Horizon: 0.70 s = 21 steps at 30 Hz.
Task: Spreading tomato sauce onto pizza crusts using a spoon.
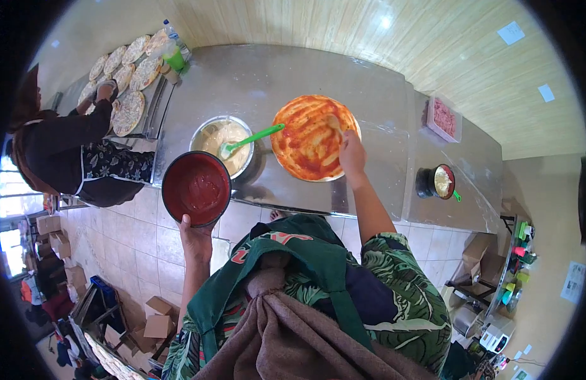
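My left hand (196, 233) grips the rim of a bowl (198, 190), dark outside and red inside, with a little red sauce at its bottom. My right hand (353, 154) holds a spoon (334, 122) against a round pizza base (312, 142). Red sauce coats most of the base in streaks, leaving a pale edge. Left of the base stands a metal bowl (194, 142) of creamy mixture. A green-handled spatula (255, 137) rests in that bowl, its handle reaching over to the edge of the pizza base.
At the left, a co-worker (70, 147) reaches over several topped pizzas (130, 113). A plastic tub of minced pink food (444, 118) and a small dark bowl of pale shreds (442, 183) stand rightward on the metal table (378, 190). Cardboard boxes (157, 327) lie behind me.
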Motion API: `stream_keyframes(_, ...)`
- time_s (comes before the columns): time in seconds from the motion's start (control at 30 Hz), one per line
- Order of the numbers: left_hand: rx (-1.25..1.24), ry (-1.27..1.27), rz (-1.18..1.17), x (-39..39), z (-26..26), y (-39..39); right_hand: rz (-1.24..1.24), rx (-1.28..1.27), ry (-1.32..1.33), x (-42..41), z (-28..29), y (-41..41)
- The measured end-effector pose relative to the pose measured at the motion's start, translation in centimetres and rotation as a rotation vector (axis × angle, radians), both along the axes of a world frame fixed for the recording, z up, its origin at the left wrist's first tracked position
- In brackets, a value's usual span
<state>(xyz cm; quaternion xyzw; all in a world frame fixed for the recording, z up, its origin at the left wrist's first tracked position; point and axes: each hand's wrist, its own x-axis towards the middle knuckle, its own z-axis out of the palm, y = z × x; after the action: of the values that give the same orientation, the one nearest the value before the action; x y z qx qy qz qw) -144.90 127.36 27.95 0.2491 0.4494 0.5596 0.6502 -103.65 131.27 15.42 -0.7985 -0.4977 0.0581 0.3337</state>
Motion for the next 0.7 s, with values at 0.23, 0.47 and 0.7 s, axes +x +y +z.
stream_keyframes(0.23,0.000,-0.004,-0.046,0.6,0.1,-0.3,0.105,-0.060,0.057,-5.3,1.2,-2.5)
stream_keyframes(0.47,0.007,-0.007,-0.059,0.6,0.1,-0.5,0.139,-0.086,-0.006,-5.4,0.2,-8.7)
stream_keyframes(0.7,0.018,-0.045,-0.125,0.9,-0.1,-0.3,0.070,0.047,-0.034,-5.3,1.6,-9.3)
